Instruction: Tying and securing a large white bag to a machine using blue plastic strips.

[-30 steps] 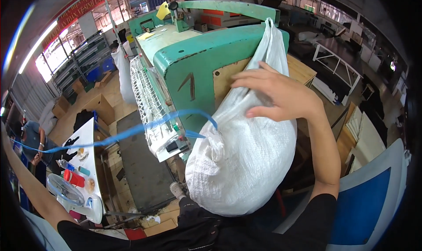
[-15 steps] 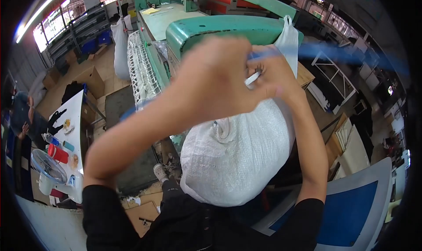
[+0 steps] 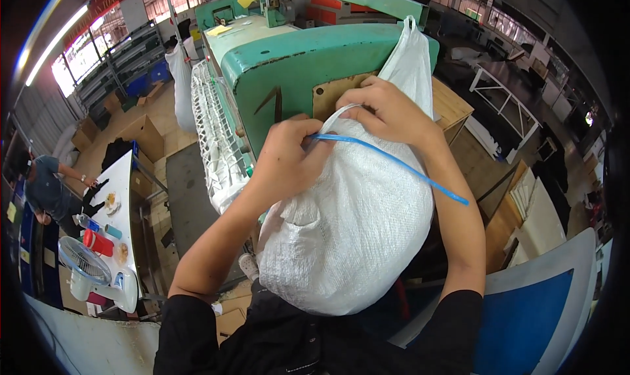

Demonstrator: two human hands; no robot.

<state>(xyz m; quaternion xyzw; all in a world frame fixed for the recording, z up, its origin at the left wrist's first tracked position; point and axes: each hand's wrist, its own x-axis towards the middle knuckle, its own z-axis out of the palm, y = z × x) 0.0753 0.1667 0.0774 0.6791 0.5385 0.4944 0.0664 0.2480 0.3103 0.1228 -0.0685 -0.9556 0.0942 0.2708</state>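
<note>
A full white woven sack (image 3: 354, 224) stands against my body, its gathered neck (image 3: 410, 66) sticking up beside a green machine (image 3: 295, 60). My left hand (image 3: 285, 158) pinches one end of a blue plastic strap (image 3: 394, 165) at the sack's upper left. My right hand (image 3: 390, 112) grips the gathered neck and the strap where it wraps the sack. The strap's free end trails down to the right past my right forearm.
A white wire rack (image 3: 213, 132) hangs on the machine's left side. To the left stands a white table (image 3: 121, 198) with a red cup and bottles, a white fan (image 3: 82, 263) below it, and a person (image 3: 46, 188) bending nearby. A blue and white panel (image 3: 531, 303) is at lower right.
My left arm has come down from crossing over the sack and now holds the strap near the neck. The strap, a second ago stretched far left, now lies across the sack's top.
</note>
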